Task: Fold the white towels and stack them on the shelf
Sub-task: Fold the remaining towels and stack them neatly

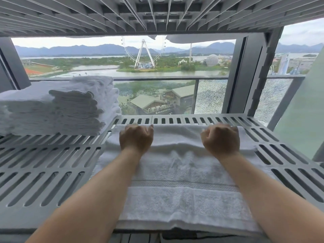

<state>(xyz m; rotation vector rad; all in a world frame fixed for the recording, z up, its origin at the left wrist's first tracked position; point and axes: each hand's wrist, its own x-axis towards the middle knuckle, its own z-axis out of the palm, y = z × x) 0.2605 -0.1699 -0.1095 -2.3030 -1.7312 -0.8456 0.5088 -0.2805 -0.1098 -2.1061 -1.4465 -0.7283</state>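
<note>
A white towel (177, 174) lies spread on the grey slatted shelf (45, 165), reaching from the front edge to near the back. Its far part is folded over into a thicker band. My left hand (135, 137) rests on that far band at the left, fingers curled down over the towel's far edge. At the right, my right hand (221, 139) is on the same band, fingers curled over the edge too. A stack of folded white towels (57, 106) stands at the back left of the shelf.
Another slatted shelf (157, 13) hangs close overhead, with white cloth (198, 39) drooping over its back edge. Behind the shelf are dark window frames (245, 74) and a glass balcony rail. Bare slats lie left and right of the towel.
</note>
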